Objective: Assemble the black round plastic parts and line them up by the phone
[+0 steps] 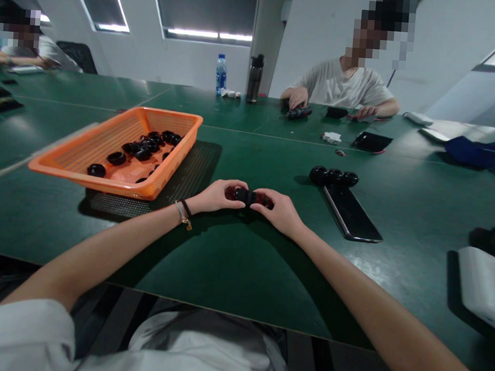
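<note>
Just above the green table, my left hand (227, 194) and my right hand (276, 208) meet around a small black round part (246, 197). Fingers and thumbs of both hands pinch it from either side. Its exact kind cannot be made out, and the fingers cover its ends. To the left stands an orange plastic basket (90, 184) with several black ring-like parts (144, 147) lying loose inside. Right of my hands, a few similar black round parts (334, 176) sit in a row against the far end of a dark smartphone (351, 212).
A white box-like object (486, 287) is at the right edge. Across the green table (241, 275), a person (343, 85) has a hand on a dark tool (298, 113). A water bottle (221, 75) and a dark bottle (255, 78) stand at the back. Another person sits far left.
</note>
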Demonstrator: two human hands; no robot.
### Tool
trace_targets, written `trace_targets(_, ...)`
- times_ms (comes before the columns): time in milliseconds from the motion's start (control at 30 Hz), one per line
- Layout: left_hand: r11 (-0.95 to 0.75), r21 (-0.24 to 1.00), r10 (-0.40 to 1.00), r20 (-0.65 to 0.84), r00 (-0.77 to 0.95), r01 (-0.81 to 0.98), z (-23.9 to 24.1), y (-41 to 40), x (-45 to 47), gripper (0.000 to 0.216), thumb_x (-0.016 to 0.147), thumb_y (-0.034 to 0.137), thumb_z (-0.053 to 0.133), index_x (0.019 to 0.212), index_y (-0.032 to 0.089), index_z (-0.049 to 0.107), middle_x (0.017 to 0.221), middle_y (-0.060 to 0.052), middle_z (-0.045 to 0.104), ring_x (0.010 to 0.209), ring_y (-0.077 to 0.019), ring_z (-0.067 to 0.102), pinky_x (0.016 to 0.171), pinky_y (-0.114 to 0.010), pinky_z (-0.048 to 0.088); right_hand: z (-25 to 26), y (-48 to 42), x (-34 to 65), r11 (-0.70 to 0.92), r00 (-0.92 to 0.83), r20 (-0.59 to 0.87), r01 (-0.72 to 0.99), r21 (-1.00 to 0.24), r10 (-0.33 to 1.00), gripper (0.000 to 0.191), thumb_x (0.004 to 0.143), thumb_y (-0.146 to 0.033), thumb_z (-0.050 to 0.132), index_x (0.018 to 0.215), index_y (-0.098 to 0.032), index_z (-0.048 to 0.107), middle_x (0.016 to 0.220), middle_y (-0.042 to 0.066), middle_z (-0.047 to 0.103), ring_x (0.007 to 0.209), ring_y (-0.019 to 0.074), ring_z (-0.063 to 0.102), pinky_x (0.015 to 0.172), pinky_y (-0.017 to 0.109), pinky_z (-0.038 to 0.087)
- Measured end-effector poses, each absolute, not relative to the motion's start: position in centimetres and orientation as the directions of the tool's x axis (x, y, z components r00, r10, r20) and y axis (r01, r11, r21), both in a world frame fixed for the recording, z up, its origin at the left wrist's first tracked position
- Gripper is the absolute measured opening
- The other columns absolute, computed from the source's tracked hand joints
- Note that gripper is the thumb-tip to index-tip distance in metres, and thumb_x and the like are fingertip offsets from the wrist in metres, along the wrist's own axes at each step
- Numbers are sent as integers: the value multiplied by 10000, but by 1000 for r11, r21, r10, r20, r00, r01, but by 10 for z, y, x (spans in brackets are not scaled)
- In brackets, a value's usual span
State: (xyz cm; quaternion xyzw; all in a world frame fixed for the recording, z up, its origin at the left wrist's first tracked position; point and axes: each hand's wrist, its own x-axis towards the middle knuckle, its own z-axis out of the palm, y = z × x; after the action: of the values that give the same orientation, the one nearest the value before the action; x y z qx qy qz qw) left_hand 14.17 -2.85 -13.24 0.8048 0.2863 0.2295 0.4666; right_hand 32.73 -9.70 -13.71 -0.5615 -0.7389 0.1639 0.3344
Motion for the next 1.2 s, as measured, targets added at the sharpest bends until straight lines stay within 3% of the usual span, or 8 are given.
trace_targets(167,-423,868,672,109,733,259,-131,-29,141,446,629,315,675,1019,133,559,857,-20,607,747,-127,564,705,-253,462,-135,-100,326,351,-174,329,704,-617,928,335,684,-230,662,1000,-189,556,869,37,638,779,171,594,687,316,470)
trace_targets(333,-422,869,675,110,730,259,-132,-29,141,441,638,301,671,1030,131,559,865,-26,613,753,-129,566,706,-252,459,-135,-99,325,311,-143,306,719,-622,941,261,691,-196,650,939,-190,568,834,29,633,768,168,590,692,320,467)
trace_targets(1200,-386,890,679,97,728,242,-131,-29,142,457,622,287,678,1032,128,555,874,-28,601,760,-126,560,725,-257,456,-135,-98,325,288,-145,275,745,-602,950,252,728,-243,640,964,-168,594,827,44,638,723,163,567,673,303,446)
